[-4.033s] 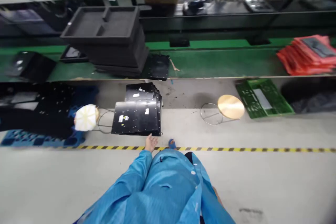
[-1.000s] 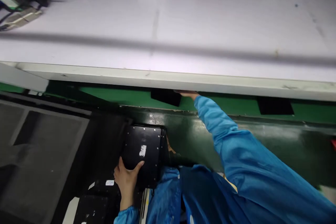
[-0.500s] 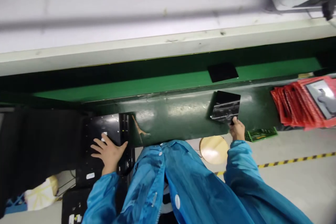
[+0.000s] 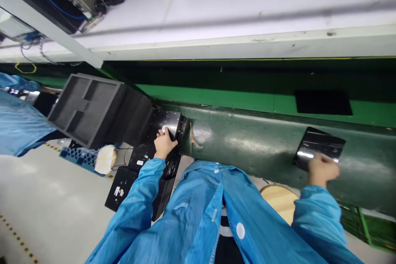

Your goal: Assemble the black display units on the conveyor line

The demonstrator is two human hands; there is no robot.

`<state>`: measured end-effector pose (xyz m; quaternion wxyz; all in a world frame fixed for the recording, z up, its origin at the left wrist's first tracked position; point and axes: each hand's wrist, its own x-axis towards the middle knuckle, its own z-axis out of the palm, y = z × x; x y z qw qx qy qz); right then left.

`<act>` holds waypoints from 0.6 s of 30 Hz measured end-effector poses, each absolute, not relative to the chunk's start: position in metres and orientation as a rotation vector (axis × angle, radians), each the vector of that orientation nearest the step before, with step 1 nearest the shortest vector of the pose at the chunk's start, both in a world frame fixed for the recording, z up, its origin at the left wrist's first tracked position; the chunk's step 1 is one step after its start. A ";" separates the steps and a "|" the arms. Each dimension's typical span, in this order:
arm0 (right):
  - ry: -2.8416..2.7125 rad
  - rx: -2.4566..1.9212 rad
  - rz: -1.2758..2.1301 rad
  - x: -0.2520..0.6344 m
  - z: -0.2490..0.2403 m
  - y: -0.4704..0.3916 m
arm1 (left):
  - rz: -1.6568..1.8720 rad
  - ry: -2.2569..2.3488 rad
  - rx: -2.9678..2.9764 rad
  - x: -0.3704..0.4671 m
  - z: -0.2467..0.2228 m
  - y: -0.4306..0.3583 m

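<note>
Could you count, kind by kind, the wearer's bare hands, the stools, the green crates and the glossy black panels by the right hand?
Bare hands: 2 (left hand, right hand)
Stools: 2 (bare wooden stool, covered stool)
Green crate: 1
Glossy black panel: 1
Total: 6

The view's edge cuts off a person (image 4: 21, 117) at nine o'clock and the green crate (image 4: 365, 225) at four. Between three and four, the blurry right hand (image 4: 323, 169) hides some shiny black sheet (image 4: 321, 144).
</note>
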<state>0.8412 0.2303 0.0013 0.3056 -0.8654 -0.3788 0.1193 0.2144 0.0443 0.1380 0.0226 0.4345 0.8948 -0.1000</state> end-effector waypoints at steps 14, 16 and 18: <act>-1.750 -0.509 1.524 0.329 0.130 0.144 | 0.499 2.666 1.591 0.169 0.268 0.015; -1.664 -0.595 1.412 0.337 0.144 0.147 | 0.701 2.487 1.656 0.195 0.259 0.025; -1.553 -0.767 1.281 0.353 0.144 0.153 | 0.804 2.356 1.676 0.231 0.233 0.042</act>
